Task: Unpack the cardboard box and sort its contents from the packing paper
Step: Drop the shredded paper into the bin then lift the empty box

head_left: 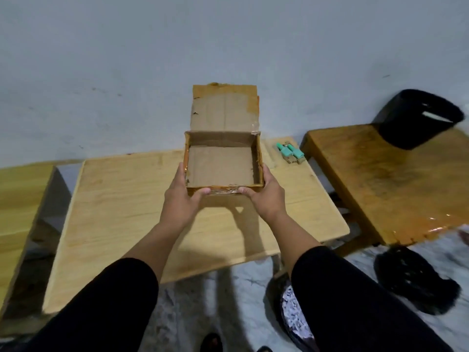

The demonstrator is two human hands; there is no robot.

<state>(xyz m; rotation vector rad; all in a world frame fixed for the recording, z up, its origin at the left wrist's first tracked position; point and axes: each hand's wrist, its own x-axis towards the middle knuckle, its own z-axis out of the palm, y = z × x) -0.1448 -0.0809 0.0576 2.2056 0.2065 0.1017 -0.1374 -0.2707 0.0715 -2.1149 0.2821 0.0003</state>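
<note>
We hold the open brown cardboard box (223, 161) in the air above the light wooden surface (127, 199). Our left hand (184, 196) grips its left near corner and our right hand (264, 196) grips its right near corner, thumbs on the front edge. The box looks empty inside, and its lid flap stands up at the back.

Two small green-capped bottles (289, 152) lie on the surface just to the right of the box. A black bin (416, 118) sits tipped on the darker brown wooden table (368, 179) further right.

If we swing the box to the right, it could knock the bottles off the edge. The tall flap could also flop down and make the box tip in our hands.
</note>
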